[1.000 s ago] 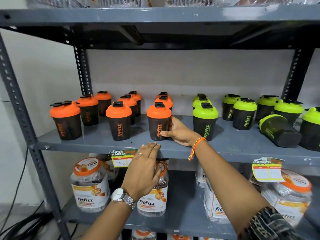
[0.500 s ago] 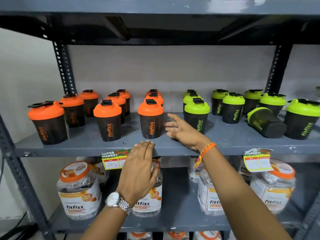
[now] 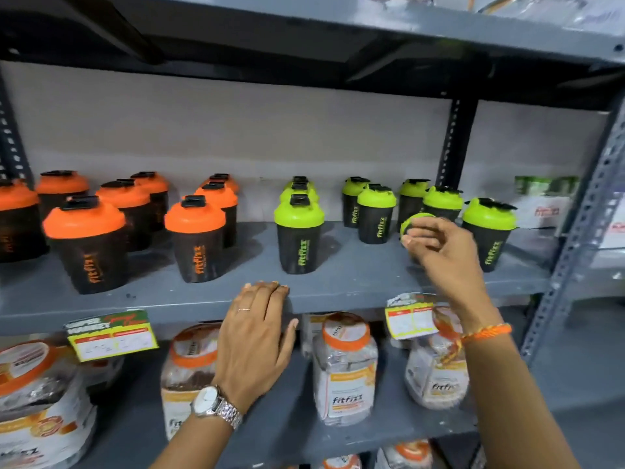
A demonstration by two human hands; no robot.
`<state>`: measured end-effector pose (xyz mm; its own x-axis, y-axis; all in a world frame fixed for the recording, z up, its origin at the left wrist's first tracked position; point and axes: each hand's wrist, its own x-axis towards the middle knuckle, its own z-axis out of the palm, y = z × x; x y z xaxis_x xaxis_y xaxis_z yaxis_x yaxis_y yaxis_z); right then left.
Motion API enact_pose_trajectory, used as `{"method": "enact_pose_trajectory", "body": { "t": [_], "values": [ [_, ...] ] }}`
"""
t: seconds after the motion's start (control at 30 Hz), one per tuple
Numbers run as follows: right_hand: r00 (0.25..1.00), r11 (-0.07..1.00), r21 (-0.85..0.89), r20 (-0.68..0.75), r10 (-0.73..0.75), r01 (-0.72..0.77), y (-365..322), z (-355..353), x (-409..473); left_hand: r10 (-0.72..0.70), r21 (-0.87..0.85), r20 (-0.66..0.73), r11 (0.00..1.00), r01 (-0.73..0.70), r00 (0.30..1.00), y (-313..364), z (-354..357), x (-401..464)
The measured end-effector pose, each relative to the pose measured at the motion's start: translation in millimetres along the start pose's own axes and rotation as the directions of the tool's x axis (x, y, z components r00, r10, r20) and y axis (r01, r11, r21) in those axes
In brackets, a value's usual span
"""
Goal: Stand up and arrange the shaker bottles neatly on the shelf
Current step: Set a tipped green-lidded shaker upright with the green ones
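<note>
Now my right hand [image 3: 436, 245] is reaching over the one green-lidded shaker bottle [image 3: 414, 222] that lies on its side, and my fingers [image 3: 417, 239] curl around its lid end. I cannot tell if I have a tight hold yet, because my hand hides most of it. My left hand [image 3: 258, 328] lies flat with fingers together on the front edge of the shelf [image 3: 338, 296], holding nothing. Just behind my right hand stand more green bottles [image 3: 376, 213], and one more [image 3: 488, 231] stands just to its right. Far off to the left stand the orange bottles [image 3: 86, 242]. If I tip the lying bottle up too fast, I think it may bump those close ones and knock them down. It may also slip from my fingers, because the lid looks smooth and round.
</note>
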<state>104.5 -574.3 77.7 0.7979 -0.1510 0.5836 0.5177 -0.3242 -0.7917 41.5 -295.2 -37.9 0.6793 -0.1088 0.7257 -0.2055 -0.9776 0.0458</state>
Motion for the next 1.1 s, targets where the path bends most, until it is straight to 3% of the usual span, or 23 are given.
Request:
{"method": "enact_pose_trajectory", "body": {
  "t": [0.17, 0.23, 0.33, 0.43, 0.67, 0.83, 0.93, 1.1],
  "values": [
    [0.973, 0.909, -0.412, -0.181, -0.144, 0.058, 33, -28, 25, -0.068, 0.002, -0.107, 0.998, 0.068, 0.992, 18, 23, 8],
    [0.966, 0.833, -0.551, -0.184, -0.179, 0.05, 41, -34, 32, -0.079, 0.043, -0.115, 0.995, 0.085, 0.99, 22, 30, 9],
    [0.987, 0.694, -0.72, -0.122, -0.102, -0.017, 49, -34, 38, -0.081, 0.094, -0.131, 0.991, 0.094, 0.988, 24, 35, 9],
    [0.997, 0.644, -0.763, -0.079, -0.002, -0.06, 53, -29, 36, -0.091, 0.106, -0.144, 0.989, 0.107, 0.985, 25, 36, 9],
    [0.995, 0.705, -0.702, -0.084, 0.055, -0.099, 52, -24, 39, -0.092, 0.119, -0.154, 0.987, 0.111, 0.984, 27, 36, 9],
    [0.967, 0.802, -0.547, -0.064, 0.248, -0.242, 49, -31, 50, -0.082, 0.119, -0.161, 0.988, 0.101, 0.984, 26, 36, 8],
    [0.914, 0.896, -0.196, 0.001, 0.406, -0.398, 52, -38, 50, -0.077, 0.114, -0.154, 0.989, 0.095, 0.985, 25, 36, 7],
    [0.825, 0.769, 0.301, 0.256, 0.504, -0.563, 61, -38, 45, -0.075, 0.111, -0.141, 0.99, 0.091, 0.987, 23, 36, 6]
  ]
}}
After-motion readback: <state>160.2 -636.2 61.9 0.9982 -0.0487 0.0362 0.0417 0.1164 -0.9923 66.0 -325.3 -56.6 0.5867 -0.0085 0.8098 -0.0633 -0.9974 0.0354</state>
